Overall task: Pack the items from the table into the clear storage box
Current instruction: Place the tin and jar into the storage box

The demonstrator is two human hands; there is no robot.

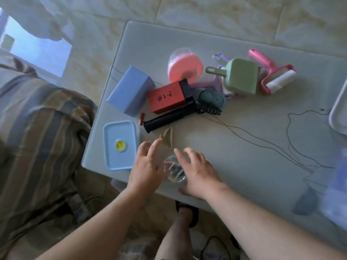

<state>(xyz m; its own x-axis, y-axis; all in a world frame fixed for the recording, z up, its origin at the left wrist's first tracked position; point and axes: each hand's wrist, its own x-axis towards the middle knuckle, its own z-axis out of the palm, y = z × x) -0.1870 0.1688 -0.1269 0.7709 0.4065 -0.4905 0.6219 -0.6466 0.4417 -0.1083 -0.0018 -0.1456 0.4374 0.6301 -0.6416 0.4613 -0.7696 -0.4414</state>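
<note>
My left hand (145, 164) and my right hand (197, 171) hover with fingers spread on either side of a small clear glass container (174, 171) near the table's front edge; neither visibly grips it. A beige hair claw (167, 137) lies just beyond my fingertips. Farther back sit a light blue lidded lunch box (120, 145), a blue box (130, 90), a red box (167, 97), a black tube (169, 119), a pink spool (185, 67), a green dustpan-like scoop (240, 76) and a pink lint roller (276, 77). The clear storage box's rim (338, 111) shows at the right edge.
A white table (244, 132) carries thin dark wires (289, 128) across its middle and right. A striped sofa (41, 128) stands to the left. Blurred bluish items (336, 194) lie at the front right corner. My leg and sandal show below the table edge.
</note>
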